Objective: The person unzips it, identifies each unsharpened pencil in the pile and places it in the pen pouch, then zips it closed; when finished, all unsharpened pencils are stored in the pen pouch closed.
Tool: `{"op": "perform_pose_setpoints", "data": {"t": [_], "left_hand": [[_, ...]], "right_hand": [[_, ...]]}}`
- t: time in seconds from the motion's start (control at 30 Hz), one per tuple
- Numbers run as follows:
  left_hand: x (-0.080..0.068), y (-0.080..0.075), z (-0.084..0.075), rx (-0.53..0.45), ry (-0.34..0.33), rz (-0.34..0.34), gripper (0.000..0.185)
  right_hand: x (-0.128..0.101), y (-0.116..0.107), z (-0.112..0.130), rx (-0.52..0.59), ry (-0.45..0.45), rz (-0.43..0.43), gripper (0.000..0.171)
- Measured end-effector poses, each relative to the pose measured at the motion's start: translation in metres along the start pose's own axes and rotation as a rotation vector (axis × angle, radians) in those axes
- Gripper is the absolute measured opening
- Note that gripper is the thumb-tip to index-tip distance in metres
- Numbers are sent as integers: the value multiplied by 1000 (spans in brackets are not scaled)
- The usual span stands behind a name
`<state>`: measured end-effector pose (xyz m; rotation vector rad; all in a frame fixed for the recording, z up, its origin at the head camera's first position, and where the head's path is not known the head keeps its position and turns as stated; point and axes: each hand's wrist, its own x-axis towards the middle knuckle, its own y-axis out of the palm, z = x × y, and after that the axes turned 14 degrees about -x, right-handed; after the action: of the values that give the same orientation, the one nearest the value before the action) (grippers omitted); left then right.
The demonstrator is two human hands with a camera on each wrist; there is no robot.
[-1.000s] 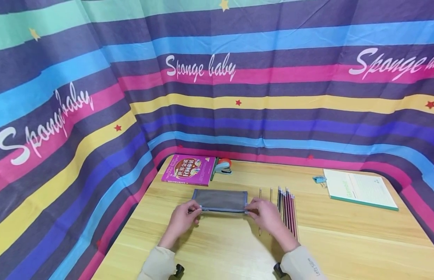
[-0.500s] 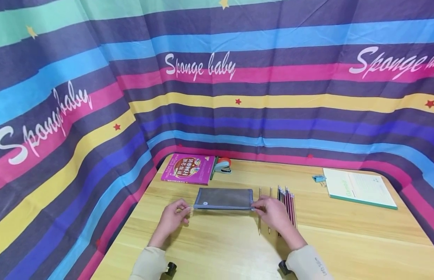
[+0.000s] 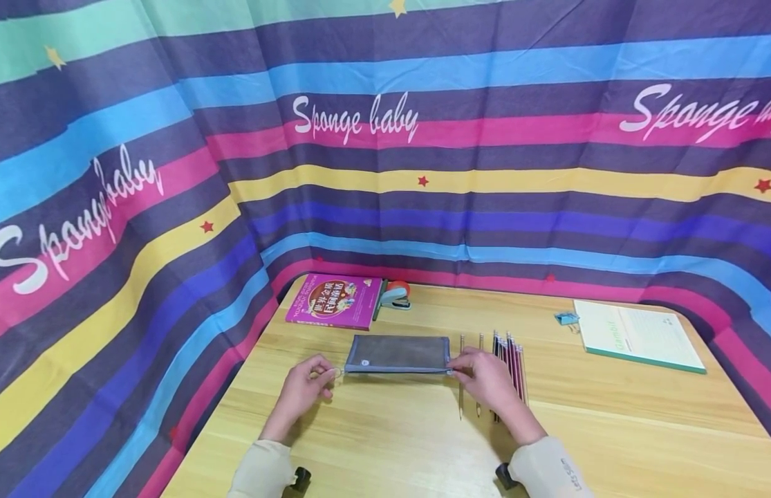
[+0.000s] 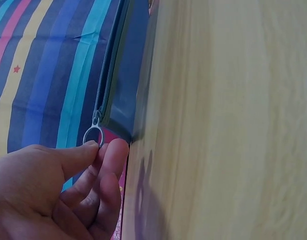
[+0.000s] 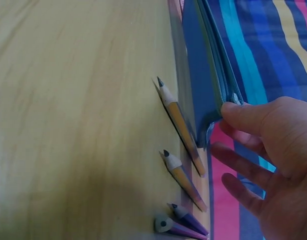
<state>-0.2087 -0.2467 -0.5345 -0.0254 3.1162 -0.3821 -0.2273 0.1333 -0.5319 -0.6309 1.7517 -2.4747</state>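
A flat grey zip pencil pouch [image 3: 400, 353] with blue edging lies in front of me, its zipper along the near side. My left hand [image 3: 305, 387] pinches the ring-shaped zipper pull [image 4: 93, 135] between thumb and forefinger, just off the pouch's left end. The slider sits at that end, with the zipper teeth [image 4: 104, 80] running away from it. At the opposite end my right hand [image 3: 487, 377] pinches the near corner between thumb and forefinger, its other fingers spread loosely. Under and beside that hand lie two plain wooden pencils [image 5: 181, 125], points toward me.
Several dark and reddish pencils [image 3: 516, 366] lie bunched right of the plain ones, partly behind my right forearm. A purple book [image 3: 335, 301] and a stapler [image 3: 396, 298] are at the back left. At the back right lie a notepad [image 3: 643, 339] and a blue binder clip [image 3: 567, 318].
My left hand has moved left, drawing the zipper pull out past the pouch's end. The pouch and my right hand have shifted slightly right. Over the last half second almost nothing has moved.
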Motion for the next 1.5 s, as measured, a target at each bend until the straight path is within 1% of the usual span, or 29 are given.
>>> {"op": "perform_pose_setpoints", "data": {"t": [0.17, 0.4, 0.47, 0.57, 0.73, 0.87, 0.97, 1.03, 1.1, 1.2, 1.27, 1.33, 1.5], "left_hand": [[0, 1, 1, -15, -5, -9, 2], [1, 1, 1, -26, -21, -16, 12], [1, 1, 1, -24, -22, -18, 9], [1, 1, 1, -22, -23, -16, 10], [1, 2, 5, -24, -24, -7, 3], [0, 2, 7, -29, -31, 0, 5], [0, 2, 7, 5, -24, 10, 4], [0, 3, 7, 67, 10, 17, 1], [0, 4, 6, 125, 48, 24, 7], [0, 8, 5, 199, 122, 19, 21], [0, 13, 3, 219, 161, 23, 26], [0, 18, -1, 234, 199, 48, 29], [1, 29, -12, 275, 301, 171, 27]], "right_hand": [[1, -1, 0, 3, -11, -8, 19], [1, -1, 0, 14, 4, 14, 18], [1, -1, 0, 17, 1, 12, 18], [1, -1, 0, 12, -1, 6, 18], [2, 0, 1, 15, 8, 5, 19], [2, 1, 1, 16, 7, 3, 18], [2, 1, 0, 15, 6, 2, 19], [2, 2, -1, 13, 7, 3, 19], [1, 1, -2, 11, 6, 1, 19], [2, 1, -2, 7, 0, -1, 19], [2, 0, -2, 10, -2, -1, 19], [2, 0, -2, 14, -4, -1, 19], [2, 2, 0, 27, -20, -6, 20]]}}
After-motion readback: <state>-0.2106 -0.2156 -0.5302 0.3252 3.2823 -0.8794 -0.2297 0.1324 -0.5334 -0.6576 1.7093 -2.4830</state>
